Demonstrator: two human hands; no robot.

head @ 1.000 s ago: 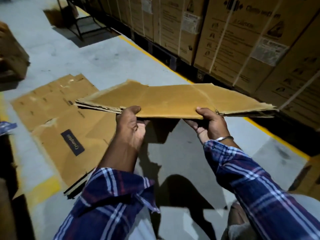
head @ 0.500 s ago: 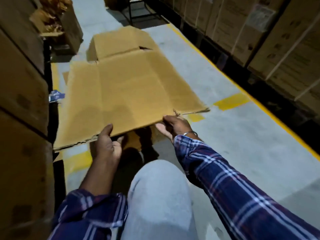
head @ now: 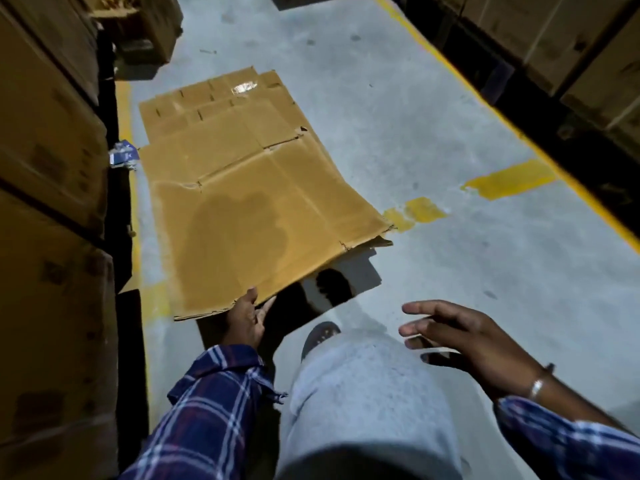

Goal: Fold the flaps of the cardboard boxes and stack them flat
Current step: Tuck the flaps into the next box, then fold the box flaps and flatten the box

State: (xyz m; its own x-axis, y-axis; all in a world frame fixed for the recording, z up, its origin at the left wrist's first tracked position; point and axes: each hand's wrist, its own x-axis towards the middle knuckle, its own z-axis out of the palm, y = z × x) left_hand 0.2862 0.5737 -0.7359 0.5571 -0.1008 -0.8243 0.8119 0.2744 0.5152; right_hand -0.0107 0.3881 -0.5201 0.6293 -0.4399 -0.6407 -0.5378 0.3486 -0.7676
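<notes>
Flattened brown cardboard box [head: 256, 202], creased and stained dark in the middle, spread over other flat brown cardboard sheets [head: 214, 102] on the grey concrete floor [head: 433, 109]; near edge lifted off the ground, far end lying on the pile. Left hand [head: 246, 322] at that near edge, thumb on top and fingers beneath, pinching the cardboard. Right hand [head: 460, 337] well apart from the box, hovering in the air with fingers spread and relaxed, holding nothing; thin metal bangle [head: 536, 388] on its wrist. Blue plaid sleeves [head: 214, 410] on both arms. Light grey trouser leg [head: 363, 393] filling the lower middle, dark sandal [head: 320, 336] at its end, just beside the lifted edge. Tall stack of brown cartons [head: 52, 202] close along the left, hemming in the pile on that side; small blue-and-white scrap [head: 123, 157] wedged between those cartons and the cardboard. Yellow painted line [head: 478, 95] running along the right, with short yellow dashes [head: 509, 178] crossing the floor toward the box. More brown cartons on dark racking [head: 571, 46] beyond that line. Another carton [head: 152, 29] on the floor at the far left, past the pile.
</notes>
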